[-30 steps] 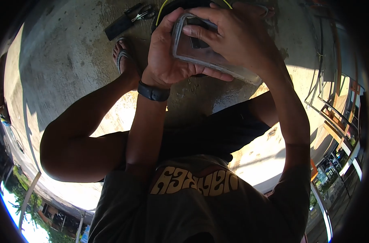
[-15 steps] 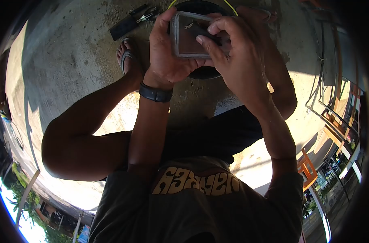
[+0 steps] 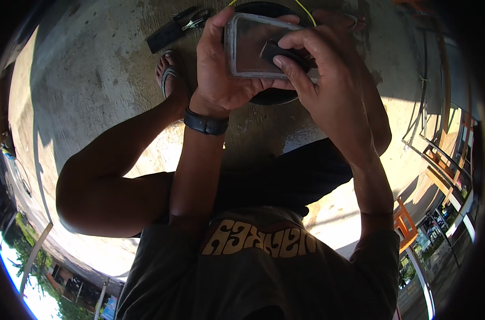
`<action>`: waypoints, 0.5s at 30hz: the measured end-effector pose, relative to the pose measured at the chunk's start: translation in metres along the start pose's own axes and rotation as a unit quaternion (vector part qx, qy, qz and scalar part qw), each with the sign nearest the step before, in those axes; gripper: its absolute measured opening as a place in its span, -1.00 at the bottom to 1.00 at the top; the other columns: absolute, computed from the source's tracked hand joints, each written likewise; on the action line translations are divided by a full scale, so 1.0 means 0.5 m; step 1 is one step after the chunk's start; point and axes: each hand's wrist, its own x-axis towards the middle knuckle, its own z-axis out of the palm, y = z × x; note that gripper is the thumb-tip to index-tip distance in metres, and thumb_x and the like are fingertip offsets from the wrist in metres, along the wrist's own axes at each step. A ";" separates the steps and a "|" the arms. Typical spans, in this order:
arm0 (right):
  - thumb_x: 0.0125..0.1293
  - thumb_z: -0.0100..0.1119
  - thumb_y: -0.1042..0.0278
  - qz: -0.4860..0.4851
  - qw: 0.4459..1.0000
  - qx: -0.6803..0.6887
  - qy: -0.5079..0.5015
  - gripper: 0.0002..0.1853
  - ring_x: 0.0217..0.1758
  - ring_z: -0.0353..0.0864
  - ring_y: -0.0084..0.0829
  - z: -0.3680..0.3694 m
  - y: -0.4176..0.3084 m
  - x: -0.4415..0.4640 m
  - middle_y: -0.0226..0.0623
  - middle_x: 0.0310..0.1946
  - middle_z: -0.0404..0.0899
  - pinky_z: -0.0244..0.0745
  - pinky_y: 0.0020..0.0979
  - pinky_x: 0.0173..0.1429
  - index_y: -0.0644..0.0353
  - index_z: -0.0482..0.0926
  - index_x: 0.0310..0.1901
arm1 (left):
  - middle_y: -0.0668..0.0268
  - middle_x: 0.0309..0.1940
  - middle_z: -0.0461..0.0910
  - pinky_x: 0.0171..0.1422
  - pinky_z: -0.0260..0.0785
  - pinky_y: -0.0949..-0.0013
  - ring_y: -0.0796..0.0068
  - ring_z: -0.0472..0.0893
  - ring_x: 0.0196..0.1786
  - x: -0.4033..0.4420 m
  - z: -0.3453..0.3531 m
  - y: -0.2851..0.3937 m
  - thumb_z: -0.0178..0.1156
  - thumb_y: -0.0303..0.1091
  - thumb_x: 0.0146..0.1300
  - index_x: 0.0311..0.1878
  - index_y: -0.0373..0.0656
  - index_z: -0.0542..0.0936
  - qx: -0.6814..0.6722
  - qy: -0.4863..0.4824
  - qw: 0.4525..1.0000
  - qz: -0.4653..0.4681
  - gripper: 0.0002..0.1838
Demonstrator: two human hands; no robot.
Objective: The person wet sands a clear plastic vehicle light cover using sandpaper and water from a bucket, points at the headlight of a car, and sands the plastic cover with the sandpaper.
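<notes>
My left hand [image 3: 216,80], with a dark band on its wrist, holds a shallow rectangular clear plastic case [image 3: 245,40] from its left side and from below. The fingers curl round the edge. Over the right part of the case, my right hand [image 3: 330,69] pinches a small dark block [image 3: 274,51] between thumb and fingers. One end of the block shows a lighter edge. It lies against or just above the face of the case; which of these I cannot tell. The far right edge of the case is partly behind my right hand.
Beneath my hands a round black basin [image 3: 274,98] stands on the wet-stained concrete floor [image 3: 114,69], with a yellow hose or cord [image 3: 305,13] by it. A black flat object [image 3: 165,36] and a metal clamp [image 3: 194,21] lie near my sandalled foot [image 3: 168,74]. An orange chair [image 3: 405,224] stands right.
My right hand has moved right and slightly down with the dark block, sliding across the case's face. My left hand and the case are almost unmoved.
</notes>
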 end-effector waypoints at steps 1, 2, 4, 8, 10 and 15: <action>0.31 0.47 0.39 0.003 1.000 -0.002 0.010 -0.69 -0.09 0.75 -0.10 0.001 0.006 -0.006 -0.17 -0.12 0.72 0.63 -0.18 -0.02 0.20 0.56 -0.01 | -0.21 0.30 0.57 0.18 0.74 -0.05 -0.12 0.74 0.16 0.007 -0.023 0.002 -0.18 0.39 0.51 0.57 -0.44 0.24 -0.001 -0.037 0.999 0.003 -0.01; 0.32 0.46 0.40 0.024 1.000 -0.004 -0.005 -0.70 -0.07 0.75 -0.10 -0.004 0.005 -0.009 -0.17 -0.12 0.72 0.63 -0.17 -0.01 0.20 0.56 0.00 | -0.23 0.31 0.56 0.18 0.74 -0.04 -0.13 0.73 0.16 0.010 -0.042 0.003 -0.18 0.39 0.51 0.59 -0.44 0.22 -0.003 -0.073 0.997 0.006 0.00; 0.34 0.44 0.41 0.066 0.997 -0.007 -0.036 -0.71 -0.04 0.75 -0.08 -0.019 -0.009 -0.019 -0.15 -0.13 0.73 0.63 -0.17 0.00 0.19 0.56 0.02 | -0.24 0.32 0.55 0.20 0.74 -0.05 -0.14 0.73 0.16 0.011 -0.047 0.004 -0.18 0.37 0.51 0.58 -0.45 0.22 0.005 -0.080 0.997 0.000 -0.01; 0.34 0.46 0.36 0.025 0.996 -0.041 -0.080 -0.71 -0.04 0.76 -0.16 -0.044 -0.023 -0.012 -0.18 -0.12 0.72 0.65 -0.19 -0.04 0.18 0.60 0.02 | -0.21 0.31 0.57 0.19 0.75 -0.05 -0.13 0.74 0.16 0.006 -0.013 -0.004 -0.19 0.35 0.53 0.58 -0.46 0.21 -0.025 -0.037 0.999 -0.008 -0.02; 0.33 0.51 0.31 -0.026 0.998 -0.004 -0.057 -0.72 -0.07 0.78 -0.33 -0.039 -0.008 0.006 -0.24 -0.11 0.73 0.69 -0.23 -0.11 0.18 0.67 -0.01 | -0.09 0.32 0.59 0.27 0.66 -0.17 -0.10 0.70 0.24 -0.004 -0.037 0.013 -0.23 0.38 0.52 0.51 -0.31 0.37 0.000 -0.057 0.998 -0.040 -0.10; 0.26 0.55 0.36 -0.163 0.972 -0.168 0.028 -0.71 -0.13 0.80 -0.30 -0.020 -0.006 0.028 -0.33 -0.10 0.75 0.71 -0.28 -0.13 0.15 0.69 -0.03 | -0.04 0.33 0.60 0.31 0.63 -0.18 -0.07 0.68 0.30 -0.006 -0.035 0.005 -0.25 0.40 0.52 0.47 -0.26 0.45 0.024 -0.048 0.998 -0.039 -0.11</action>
